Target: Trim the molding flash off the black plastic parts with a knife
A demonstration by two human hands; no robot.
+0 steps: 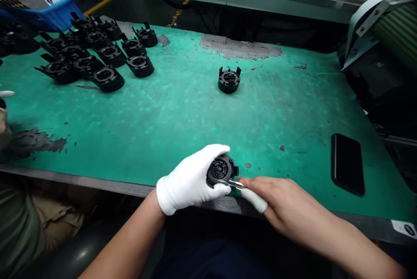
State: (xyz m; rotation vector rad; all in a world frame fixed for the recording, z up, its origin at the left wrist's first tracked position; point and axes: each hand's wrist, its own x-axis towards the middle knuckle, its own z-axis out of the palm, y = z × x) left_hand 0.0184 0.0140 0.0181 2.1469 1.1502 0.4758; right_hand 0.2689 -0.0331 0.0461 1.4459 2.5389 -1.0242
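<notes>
White-gloved, my left hand [192, 179] grips a black part [219, 168]; my right hand [276, 194] pinches a metal tool [236, 184] at its near edge.

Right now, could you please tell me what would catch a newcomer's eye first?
Probably the white-gloved left hand, holding a round black part over the near edge of the green tabletop. The right hand holds a slim silvery tool at that part. Next, the cluster of black cylindrical parts, back left.
</notes>
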